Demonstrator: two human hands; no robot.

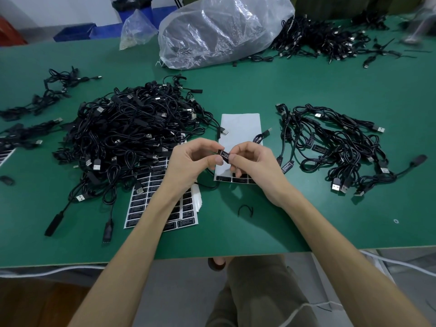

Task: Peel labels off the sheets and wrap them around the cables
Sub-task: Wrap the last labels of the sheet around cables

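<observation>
My left hand point(188, 165) and my right hand point(256, 167) meet above the table and pinch a small black cable controller with a black label point(223, 155) between thumbs and fingertips. Its cable point(260, 137) loops away behind my right hand, ending in a USB plug. Under my hands lies a mostly peeled white label sheet point(240, 128) with a few black labels left at its near edge. A fuller label sheet point(144, 204) lies under my left forearm. A big heap of black cables point(132, 133) sits to the left.
A spread of labelled cables point(335, 147) lies at the right. A clear plastic bag point(224, 27) and more cables point(330, 38) are at the back. A small black tie point(245, 210) lies near the green table's front edge point(236, 254).
</observation>
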